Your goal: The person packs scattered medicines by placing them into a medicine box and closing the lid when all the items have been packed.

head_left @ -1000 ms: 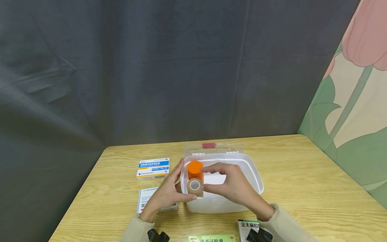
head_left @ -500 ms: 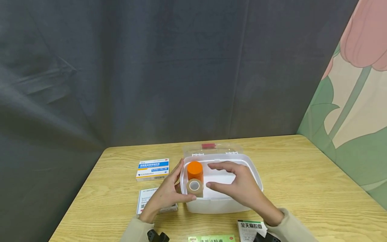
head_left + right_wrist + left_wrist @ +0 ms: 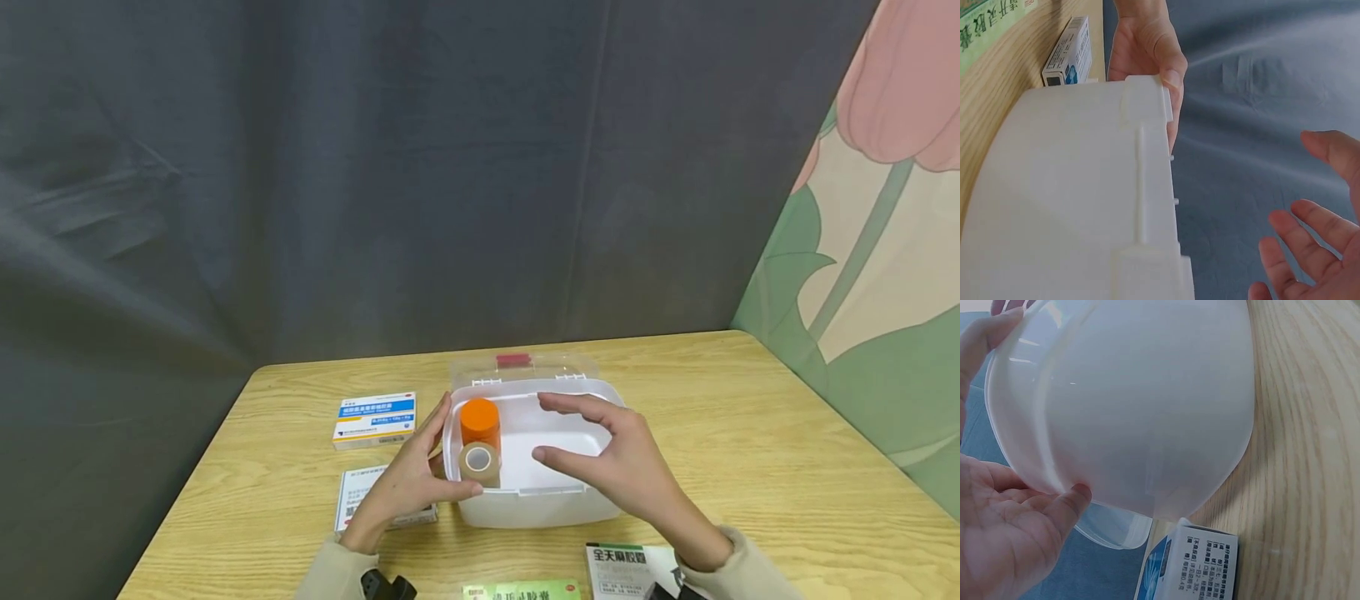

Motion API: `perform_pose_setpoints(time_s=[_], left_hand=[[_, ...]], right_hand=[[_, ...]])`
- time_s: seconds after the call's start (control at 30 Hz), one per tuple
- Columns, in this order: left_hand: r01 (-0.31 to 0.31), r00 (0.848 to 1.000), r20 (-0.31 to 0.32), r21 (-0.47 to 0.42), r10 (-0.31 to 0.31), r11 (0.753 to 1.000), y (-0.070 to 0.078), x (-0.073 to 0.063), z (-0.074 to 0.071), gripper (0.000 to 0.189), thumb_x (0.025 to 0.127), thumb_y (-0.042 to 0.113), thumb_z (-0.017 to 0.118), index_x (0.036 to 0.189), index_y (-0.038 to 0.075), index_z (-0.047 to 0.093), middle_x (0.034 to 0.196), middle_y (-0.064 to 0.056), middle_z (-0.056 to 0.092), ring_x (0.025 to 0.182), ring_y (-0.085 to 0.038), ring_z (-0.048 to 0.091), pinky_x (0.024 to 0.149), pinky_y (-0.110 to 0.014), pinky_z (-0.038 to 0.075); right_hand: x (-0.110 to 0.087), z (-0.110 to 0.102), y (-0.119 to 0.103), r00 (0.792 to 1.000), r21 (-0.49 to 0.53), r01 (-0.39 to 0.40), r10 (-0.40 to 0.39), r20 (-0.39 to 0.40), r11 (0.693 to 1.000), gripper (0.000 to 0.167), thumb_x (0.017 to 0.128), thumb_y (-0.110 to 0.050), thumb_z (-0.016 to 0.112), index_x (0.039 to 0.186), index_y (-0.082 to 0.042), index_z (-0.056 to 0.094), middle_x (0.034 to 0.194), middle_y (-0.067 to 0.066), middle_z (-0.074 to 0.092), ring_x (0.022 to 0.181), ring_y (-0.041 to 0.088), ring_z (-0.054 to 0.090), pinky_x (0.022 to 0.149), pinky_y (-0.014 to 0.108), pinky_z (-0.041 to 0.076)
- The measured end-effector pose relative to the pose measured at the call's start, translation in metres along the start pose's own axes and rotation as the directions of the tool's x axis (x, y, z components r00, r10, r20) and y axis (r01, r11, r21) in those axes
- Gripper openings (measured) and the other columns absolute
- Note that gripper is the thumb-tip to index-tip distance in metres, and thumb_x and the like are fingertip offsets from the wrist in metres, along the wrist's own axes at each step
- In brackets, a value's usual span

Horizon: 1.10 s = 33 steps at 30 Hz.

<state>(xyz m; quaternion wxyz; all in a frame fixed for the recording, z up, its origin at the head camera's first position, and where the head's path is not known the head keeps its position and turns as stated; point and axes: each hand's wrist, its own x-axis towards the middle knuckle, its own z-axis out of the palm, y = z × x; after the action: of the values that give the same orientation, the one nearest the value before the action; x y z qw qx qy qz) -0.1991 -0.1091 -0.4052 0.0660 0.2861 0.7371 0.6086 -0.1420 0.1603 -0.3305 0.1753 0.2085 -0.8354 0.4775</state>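
A white translucent plastic storage box (image 3: pixel 540 510) stands on the table with its clear lid (image 3: pixel 555 365) folded back. Inside, at the left end, are an orange-capped bottle (image 3: pixel 479 417) and a brown roll of tape (image 3: pixel 489 477) in front of it. My left hand (image 3: pixel 408 479) grips the box's left end, thumb at the front corner and fingers along the side; the left wrist view shows fingertips (image 3: pixel 1075 495) against the wall. My right hand (image 3: pixel 626 458) hovers over the box's right part, thumb and fingers spread apart, holding nothing.
A blue-and-white medicine box (image 3: pixel 375 421) lies at the left; another medicine box (image 3: pixel 363 492) is partly behind my left wrist. Near the front edge are a green medicine box (image 3: pixel 522 592) and a white one (image 3: pixel 618 571). A dark curtain (image 3: pixel 420 183) hangs behind the table.
My right hand has let go of the tape roll, moved right and spread wider. The tape stays in front of the bottle. My left hand keeps its place on the box.
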Motion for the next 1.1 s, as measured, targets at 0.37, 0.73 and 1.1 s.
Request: perform_pose_setpoints(time_s=[0.37, 0.73, 1.1], left_hand=[[0.022, 1.0, -0.012, 0.014, -0.022, 1.0, 0.003, 0.0, -0.002, 0.116, 0.072, 0.018, 0.088, 0.157, 0.018, 0.009, 0.161, -0.001, 0.002, 0.142, -0.024, 0.023, 0.105, -0.04, 0.037], [0.015, 1.0, -0.014, 0.015, -0.015, 1.0, 0.001, -0.001, -0.001, 0.114, 0.073, 0.016, 0.087, 0.157, 0.016, 0.01, 0.161, -0.001, 0.002, 0.142, -0.027, 0.022, 0.105, -0.042, 0.037], [0.034, 0.999, -0.016, 0.003, -0.033, 0.999, 0.002, -0.001, 0.0, 0.115, 0.072, 0.015, 0.088, 0.157, 0.016, 0.009, 0.161, 0.001, 0.003, 0.142, -0.024, 0.022, 0.106, -0.041, 0.035]], right_hand=[[-0.007, -0.013, 0.001, 0.998, 0.001, -0.056, 0.056, -0.027, 0.998, 0.046, 0.076, -0.025, 0.085, 0.12, -0.022, 0.069, 0.113, -0.008, 0.068, 0.114, 0.014, 0.056, 0.096, 0.052, 0.039], [-0.017, -0.016, 0.005, 0.996, 0.019, -0.065, 0.066, -0.053, 0.998, 0.048, 0.075, -0.022, 0.086, 0.12, -0.023, 0.069, 0.113, -0.006, 0.069, 0.118, 0.013, 0.053, 0.099, 0.052, 0.035], [-0.028, -0.022, 0.01, 0.989, -0.019, -0.136, 0.135, -0.061, 0.991, 0.05, 0.076, -0.025, 0.085, 0.123, -0.023, 0.067, 0.115, -0.008, 0.068, 0.119, 0.012, 0.052, 0.097, 0.047, 0.037]])
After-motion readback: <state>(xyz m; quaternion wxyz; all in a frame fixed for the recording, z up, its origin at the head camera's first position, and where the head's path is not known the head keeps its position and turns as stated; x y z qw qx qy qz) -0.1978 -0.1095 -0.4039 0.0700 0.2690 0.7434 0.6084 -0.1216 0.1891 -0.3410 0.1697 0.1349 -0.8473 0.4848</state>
